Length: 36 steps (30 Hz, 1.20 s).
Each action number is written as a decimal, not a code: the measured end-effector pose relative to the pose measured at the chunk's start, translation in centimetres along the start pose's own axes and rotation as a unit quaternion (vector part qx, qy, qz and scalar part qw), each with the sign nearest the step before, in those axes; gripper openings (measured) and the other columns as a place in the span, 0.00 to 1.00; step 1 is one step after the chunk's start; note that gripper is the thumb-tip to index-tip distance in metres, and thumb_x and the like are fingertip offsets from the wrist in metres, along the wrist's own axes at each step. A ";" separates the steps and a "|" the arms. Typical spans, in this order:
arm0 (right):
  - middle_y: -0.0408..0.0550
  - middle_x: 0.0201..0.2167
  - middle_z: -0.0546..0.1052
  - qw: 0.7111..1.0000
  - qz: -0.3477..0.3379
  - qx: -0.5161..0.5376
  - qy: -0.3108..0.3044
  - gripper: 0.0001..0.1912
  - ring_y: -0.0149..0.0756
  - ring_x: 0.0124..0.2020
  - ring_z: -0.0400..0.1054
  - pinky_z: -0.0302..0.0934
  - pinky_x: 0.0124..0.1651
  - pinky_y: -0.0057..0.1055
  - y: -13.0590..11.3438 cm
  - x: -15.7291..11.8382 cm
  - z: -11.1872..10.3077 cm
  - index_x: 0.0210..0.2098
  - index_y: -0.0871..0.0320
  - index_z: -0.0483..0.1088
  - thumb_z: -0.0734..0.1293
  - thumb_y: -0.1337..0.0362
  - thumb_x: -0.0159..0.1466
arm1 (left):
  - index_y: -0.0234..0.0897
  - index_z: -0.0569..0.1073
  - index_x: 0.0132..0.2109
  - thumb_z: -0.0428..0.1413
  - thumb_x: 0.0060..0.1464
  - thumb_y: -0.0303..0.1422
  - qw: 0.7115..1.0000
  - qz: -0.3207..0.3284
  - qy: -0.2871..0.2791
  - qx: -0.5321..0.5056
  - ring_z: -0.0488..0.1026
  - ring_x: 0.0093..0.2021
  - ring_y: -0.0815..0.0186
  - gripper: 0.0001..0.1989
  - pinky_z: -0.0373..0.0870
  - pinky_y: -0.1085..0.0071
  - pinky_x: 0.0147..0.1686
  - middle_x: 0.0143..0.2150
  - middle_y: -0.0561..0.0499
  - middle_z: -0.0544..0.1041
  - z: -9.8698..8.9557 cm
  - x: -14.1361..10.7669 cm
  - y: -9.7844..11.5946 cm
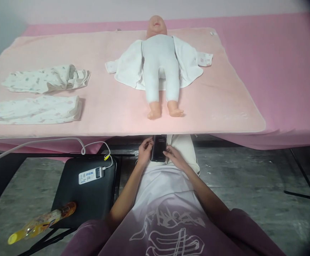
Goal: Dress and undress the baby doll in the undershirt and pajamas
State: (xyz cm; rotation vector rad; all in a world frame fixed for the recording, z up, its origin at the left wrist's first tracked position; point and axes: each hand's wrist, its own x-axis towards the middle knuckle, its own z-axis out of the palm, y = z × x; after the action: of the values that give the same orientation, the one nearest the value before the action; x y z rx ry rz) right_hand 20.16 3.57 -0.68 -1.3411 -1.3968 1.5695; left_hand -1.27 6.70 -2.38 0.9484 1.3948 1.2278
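A dark smartphone (159,148) is held upright in front of my lap, just below the table's front edge. My left hand (145,150) has its fingers curled at the phone's left side. On the opposite side, my right hand (175,155) grips the phone's edge with bent fingers. Beyond them on the table lies a baby doll (160,60) on its back, feet toward me, with a white cloth body. A white baby garment (189,64) is spread open beneath it, its printed cuffs reaching out to both sides.
Two folded printed baby garments (48,79) lie at the left on the pale pink mat (112,117). A black stool (90,199) at my left carries a white device (90,175) with a cable and a yellow-capped bottle (42,222) on its side.
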 end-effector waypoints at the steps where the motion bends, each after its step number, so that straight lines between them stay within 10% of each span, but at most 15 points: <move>1: 0.45 0.39 0.78 1.000 -0.005 -0.002 -0.009 0.20 0.41 0.42 0.73 0.66 0.47 0.35 0.0 0.2 -0.2 0.41 0.53 0.71 0.69 0.42 0.71 | 0.36 0.86 0.56 0.71 0.57 0.48 1.000 -0.002 0.002 -0.003 0.83 0.57 0.52 0.26 0.77 0.55 0.65 0.59 0.38 0.86 -0.1 0.0 -0.1; 14: 0.47 0.25 0.77 0.993 0.053 -0.075 0.073 0.38 0.43 0.34 0.75 0.63 0.45 0.36 -0.5 2.3 0.3 0.25 0.53 0.69 0.55 0.31 0.75 | 0.38 0.86 0.56 0.72 0.56 0.48 0.999 -0.011 0.014 -0.027 0.84 0.58 0.52 0.26 0.78 0.55 0.65 0.58 0.39 0.87 0.0 0.0 -0.9; 29: 0.59 0.51 0.83 0.958 0.076 -0.238 0.141 0.37 0.58 0.51 0.82 0.71 0.48 0.42 -2.8 1.8 4.0 0.51 0.51 0.62 0.80 0.36 0.61 | 0.37 0.85 0.55 0.75 0.53 0.51 0.999 -0.017 0.026 -0.045 0.85 0.56 0.54 0.29 0.78 0.55 0.65 0.56 0.39 0.87 -0.1 -0.2 -0.9; 36: 0.50 0.40 0.82 0.974 0.064 -0.203 0.081 0.26 0.51 0.43 0.80 0.65 0.44 0.39 -3.5 1.7 2.0 0.44 0.50 0.62 0.59 0.33 0.78 | 0.35 0.85 0.55 0.73 0.52 0.46 0.997 -0.033 0.026 -0.058 0.85 0.52 0.56 0.28 0.78 0.56 0.64 0.51 0.41 0.88 -0.2 0.0 -0.6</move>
State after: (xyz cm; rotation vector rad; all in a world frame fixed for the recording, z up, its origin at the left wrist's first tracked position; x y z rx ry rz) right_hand 17.25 5.37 2.00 -1.7875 -1.6101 1.2576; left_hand -1.41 6.60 -2.94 0.7902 1.3693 1.2767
